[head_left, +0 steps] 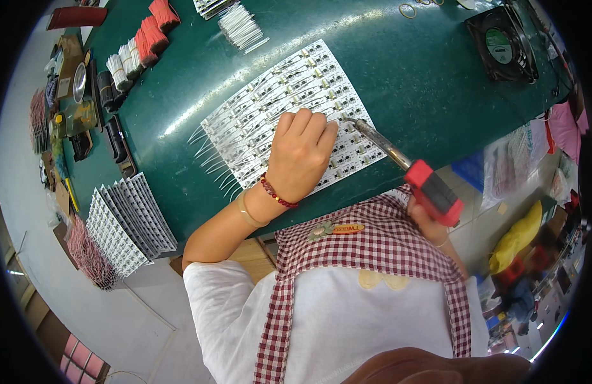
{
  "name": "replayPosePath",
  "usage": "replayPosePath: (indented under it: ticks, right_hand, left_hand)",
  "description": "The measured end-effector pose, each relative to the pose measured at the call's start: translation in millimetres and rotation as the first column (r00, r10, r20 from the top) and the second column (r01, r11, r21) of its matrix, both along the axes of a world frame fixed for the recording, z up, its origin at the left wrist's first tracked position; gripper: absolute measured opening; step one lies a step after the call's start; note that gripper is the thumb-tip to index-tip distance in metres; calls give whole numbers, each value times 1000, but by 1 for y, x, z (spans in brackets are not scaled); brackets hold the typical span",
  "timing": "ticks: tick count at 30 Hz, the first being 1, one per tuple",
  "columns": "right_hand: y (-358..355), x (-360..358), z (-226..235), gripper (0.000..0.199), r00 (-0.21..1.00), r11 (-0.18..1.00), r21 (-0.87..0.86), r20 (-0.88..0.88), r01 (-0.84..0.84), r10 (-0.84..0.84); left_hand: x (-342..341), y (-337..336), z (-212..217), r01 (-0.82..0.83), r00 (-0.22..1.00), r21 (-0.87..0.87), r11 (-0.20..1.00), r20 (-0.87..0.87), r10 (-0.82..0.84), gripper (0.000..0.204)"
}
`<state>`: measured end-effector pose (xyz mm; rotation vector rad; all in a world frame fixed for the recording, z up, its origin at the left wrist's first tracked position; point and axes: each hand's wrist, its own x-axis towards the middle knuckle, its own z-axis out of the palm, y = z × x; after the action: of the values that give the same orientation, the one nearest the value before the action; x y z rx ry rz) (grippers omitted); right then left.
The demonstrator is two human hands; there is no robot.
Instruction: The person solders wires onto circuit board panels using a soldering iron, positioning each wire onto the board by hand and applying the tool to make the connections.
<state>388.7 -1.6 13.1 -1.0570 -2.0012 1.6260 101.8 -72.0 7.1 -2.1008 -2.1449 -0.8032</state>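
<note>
A white panel of small circuit boards [244,110] lies aslant on the green table in front of me, with thin white wires [213,160] across it and sticking out past its left edge. My left hand [302,153] rests over the panel with its fingers curled in; whatever is between the fingertips is hidden. In my right hand [425,223] is a red and black soldering iron [434,192], held at the panel's right side. Its metal tip is over the boards, close to my left fingers.
Loose white wires [241,29] lie beyond the panel. Red wire bundles [152,35] and white bundles [124,64] line the far left. More board panels [126,224] stand at the left edge, beside reddish wires [91,256]. A black fan [500,45] stands far right.
</note>
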Motion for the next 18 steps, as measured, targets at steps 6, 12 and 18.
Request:
replayPosePath:
  ticks: [6,12,18]
  right_hand:
    - [3,2,2,18,999,999,-12,-11,-42,42]
    - [0,2,-4,19,998,998,34,17,-60,60]
    - [-1,7,-2,18,1000,998,62,15,5,-6]
  left_hand:
    - [0,-2,3,5,999,-36,999,-37,-6,20]
    - [0,-1,3,-2,1000,-5,1000,-18,2,25]
    - [0,0,5,9,1000,-14,1000,-21,-9,24]
